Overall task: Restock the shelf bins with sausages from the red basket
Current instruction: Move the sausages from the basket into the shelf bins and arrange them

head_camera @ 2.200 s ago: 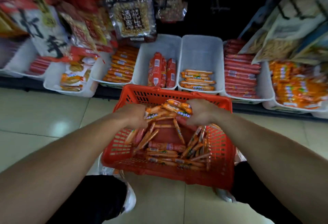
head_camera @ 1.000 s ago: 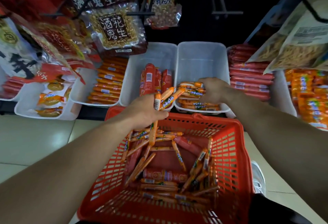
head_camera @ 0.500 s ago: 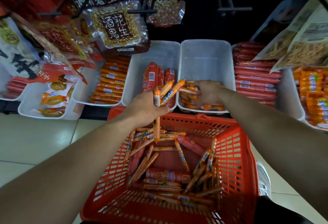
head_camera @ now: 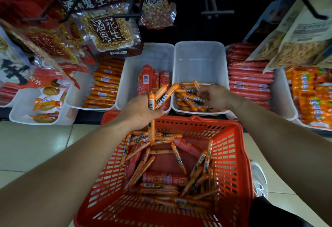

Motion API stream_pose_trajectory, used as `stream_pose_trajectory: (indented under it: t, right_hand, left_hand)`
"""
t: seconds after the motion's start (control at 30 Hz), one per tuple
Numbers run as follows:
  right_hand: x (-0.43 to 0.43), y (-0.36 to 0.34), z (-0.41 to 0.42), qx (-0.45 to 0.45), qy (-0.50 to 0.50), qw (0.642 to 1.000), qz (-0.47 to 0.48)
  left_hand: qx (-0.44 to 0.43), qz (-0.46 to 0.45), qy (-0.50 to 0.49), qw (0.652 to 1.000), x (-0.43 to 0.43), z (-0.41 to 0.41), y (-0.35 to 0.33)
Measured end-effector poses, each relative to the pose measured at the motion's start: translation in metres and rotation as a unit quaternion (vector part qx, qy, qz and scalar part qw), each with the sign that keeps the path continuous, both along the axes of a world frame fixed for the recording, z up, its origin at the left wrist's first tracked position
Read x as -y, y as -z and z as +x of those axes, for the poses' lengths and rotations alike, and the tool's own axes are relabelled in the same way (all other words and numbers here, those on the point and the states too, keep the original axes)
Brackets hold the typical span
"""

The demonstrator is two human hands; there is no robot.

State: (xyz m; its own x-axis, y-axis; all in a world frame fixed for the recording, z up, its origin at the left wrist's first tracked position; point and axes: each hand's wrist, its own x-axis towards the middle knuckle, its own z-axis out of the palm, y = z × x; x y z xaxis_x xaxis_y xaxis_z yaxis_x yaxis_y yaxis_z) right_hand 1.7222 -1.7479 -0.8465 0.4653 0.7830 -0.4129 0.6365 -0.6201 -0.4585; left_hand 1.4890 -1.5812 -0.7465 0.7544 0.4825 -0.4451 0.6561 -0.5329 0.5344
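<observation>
The left hand [head_camera: 142,110] is closed in a grip round a few sausages [head_camera: 162,94], their ends sticking up over the basket's [head_camera: 231,154] far rim. The right hand [head_camera: 216,98] rests with bent fingers on the pile in the clear bin [head_camera: 199,45]; I cannot tell whether it holds one. More lie loose in the basket.

The red basket [head_camera: 231,154] is a moulded plastic lattice with a dull sheen, and the sausages [head_camera: 177,156] heaped inside it are wrapped in glossy orange printed film. Just behind the basket the bin [head_camera: 199,56] is smooth, translucent white plastic. Higher behind it the peanut packets [head_camera: 111,32] are clear, shiny, wrinkled plastic on a dark matt metal hook [head_camera: 124,16], and under the basket the floor tiles [head_camera: 36,145] look pale and glazed.
</observation>
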Motion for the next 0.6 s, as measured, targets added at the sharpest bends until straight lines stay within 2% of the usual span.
stream_pose_trajectory:
  t: [0.1, 0.17, 0.23, 0.3, 0.43, 0.6]
  right_hand:
    - [0.010, -0.002, 0.001, -0.115, 0.057, 0.989, 0.070]
    - [0.015, -0.004, 0.000, -0.143, 0.074, 0.983, 0.089]
    - [0.016, -0.006, -0.003, -0.086, 0.042, 0.993, 0.070]
    - [0.014, -0.004, -0.007, -0.015, -0.004, 1.000, 0.008]
    - [0.001, 0.006, -0.011, -0.044, 0.022, 0.995, -0.091]
    - [-0.008, 0.009, -0.015, -0.078, 0.014, 0.996, 0.031]
  left_hand:
    - [-0.004, 0.008, 0.004, 1.000, 0.000, 0.003, 0.002]
    - [-0.004, 0.009, -0.001, 1.000, 0.000, 0.006, 0.003]
    - [-0.001, 0.008, -0.007, 1.000, 0.002, 0.010, 0.004]
    - [0.006, 0.005, -0.007, 1.000, 0.005, 0.014, 0.005]
    - [0.007, 0.008, 0.013, 1.000, 0.009, 0.015, 0.008]
    - [0.018, -0.016, 0.024, 0.999, 0.005, 0.008, 0.013]
